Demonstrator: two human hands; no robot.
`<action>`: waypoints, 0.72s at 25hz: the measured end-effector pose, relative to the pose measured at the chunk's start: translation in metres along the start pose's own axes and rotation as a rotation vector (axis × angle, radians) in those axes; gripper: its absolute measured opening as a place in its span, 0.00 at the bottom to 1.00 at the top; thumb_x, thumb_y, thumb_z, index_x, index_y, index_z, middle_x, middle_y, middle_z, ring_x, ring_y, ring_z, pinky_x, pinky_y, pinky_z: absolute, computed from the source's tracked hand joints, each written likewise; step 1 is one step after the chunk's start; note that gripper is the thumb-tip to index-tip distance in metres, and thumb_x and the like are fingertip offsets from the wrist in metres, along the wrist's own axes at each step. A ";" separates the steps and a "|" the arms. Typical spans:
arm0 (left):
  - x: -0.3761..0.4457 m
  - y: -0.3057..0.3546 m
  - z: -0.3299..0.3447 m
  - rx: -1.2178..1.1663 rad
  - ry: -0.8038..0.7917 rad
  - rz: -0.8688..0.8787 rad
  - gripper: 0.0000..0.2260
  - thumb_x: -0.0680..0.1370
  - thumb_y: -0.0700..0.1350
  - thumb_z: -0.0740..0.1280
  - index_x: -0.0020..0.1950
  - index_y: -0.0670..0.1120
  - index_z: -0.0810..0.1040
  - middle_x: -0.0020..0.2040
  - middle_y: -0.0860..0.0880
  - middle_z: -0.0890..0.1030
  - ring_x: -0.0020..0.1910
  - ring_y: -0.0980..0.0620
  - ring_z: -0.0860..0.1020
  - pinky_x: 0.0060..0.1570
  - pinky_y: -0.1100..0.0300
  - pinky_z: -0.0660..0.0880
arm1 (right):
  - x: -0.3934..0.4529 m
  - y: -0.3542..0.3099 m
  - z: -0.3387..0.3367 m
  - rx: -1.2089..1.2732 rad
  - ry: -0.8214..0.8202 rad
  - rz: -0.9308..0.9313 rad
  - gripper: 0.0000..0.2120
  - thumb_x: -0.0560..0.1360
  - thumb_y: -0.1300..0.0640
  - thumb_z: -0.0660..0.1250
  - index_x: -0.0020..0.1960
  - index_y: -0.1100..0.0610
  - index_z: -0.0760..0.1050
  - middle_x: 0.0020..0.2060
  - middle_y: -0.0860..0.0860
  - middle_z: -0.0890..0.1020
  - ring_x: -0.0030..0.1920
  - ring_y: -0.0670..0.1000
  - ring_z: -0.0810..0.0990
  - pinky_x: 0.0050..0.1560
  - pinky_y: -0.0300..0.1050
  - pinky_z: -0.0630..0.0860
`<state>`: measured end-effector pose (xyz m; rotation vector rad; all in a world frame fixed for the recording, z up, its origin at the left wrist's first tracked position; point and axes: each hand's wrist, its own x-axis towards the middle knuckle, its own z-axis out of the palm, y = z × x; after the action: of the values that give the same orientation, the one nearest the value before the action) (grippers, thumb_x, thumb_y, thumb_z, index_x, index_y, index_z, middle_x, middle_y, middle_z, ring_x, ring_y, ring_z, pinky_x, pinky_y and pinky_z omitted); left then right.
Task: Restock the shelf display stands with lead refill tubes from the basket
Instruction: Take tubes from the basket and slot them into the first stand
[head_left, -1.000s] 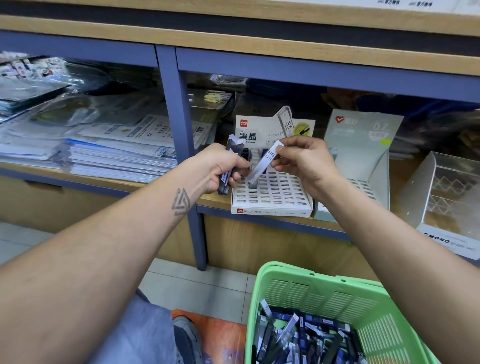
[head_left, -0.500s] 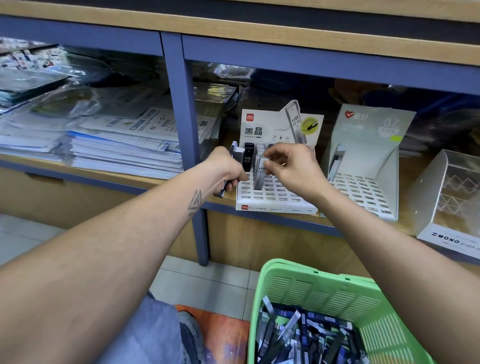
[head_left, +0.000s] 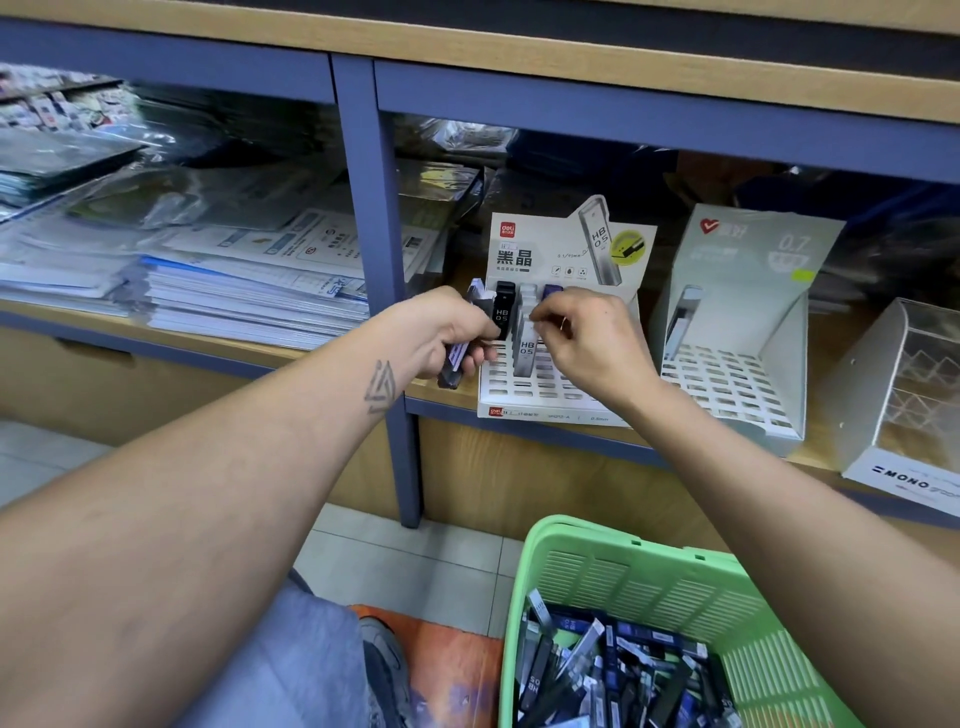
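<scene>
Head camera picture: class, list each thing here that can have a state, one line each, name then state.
Left hand: grips a small bundle of lead refill tubes.
Right hand: pinches the top of a clear HB 0.5 tube standing in the stand.
Deli display stand: mostly unfilled, few tubes at back.
0.7 display stand: nearly all slots bare.
Green basket: holds many loose tubes.

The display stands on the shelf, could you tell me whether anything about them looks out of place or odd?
The 0.7 stand looks nearly bare: one tube leans at its left wall. In the basket the tubes lie jumbled. Otherwise nothing stands out.
</scene>
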<state>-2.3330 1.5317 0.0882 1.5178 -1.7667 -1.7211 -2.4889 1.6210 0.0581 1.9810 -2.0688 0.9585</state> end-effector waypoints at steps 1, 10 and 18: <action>-0.002 0.002 -0.002 -0.060 -0.041 -0.019 0.10 0.84 0.42 0.61 0.44 0.40 0.74 0.32 0.45 0.77 0.20 0.56 0.69 0.20 0.67 0.67 | 0.000 -0.001 -0.002 -0.015 -0.007 0.000 0.09 0.77 0.58 0.66 0.54 0.52 0.84 0.49 0.49 0.85 0.51 0.54 0.82 0.50 0.54 0.79; -0.029 0.017 -0.006 -0.355 -0.291 0.193 0.10 0.85 0.43 0.60 0.53 0.38 0.77 0.39 0.43 0.80 0.36 0.49 0.79 0.35 0.57 0.81 | 0.016 -0.023 -0.029 0.784 -0.021 0.409 0.13 0.80 0.60 0.65 0.64 0.56 0.79 0.49 0.54 0.86 0.44 0.50 0.82 0.35 0.41 0.75; -0.036 0.018 0.000 -0.286 -0.350 0.211 0.10 0.84 0.39 0.61 0.59 0.34 0.77 0.48 0.37 0.83 0.46 0.43 0.85 0.47 0.48 0.83 | 0.019 -0.016 -0.041 0.915 0.045 0.485 0.10 0.75 0.64 0.70 0.55 0.58 0.83 0.42 0.51 0.86 0.41 0.47 0.83 0.40 0.41 0.75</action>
<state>-2.3263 1.5558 0.1202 0.9236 -1.6643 -2.1109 -2.4903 1.6269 0.1053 1.6783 -2.3663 2.3525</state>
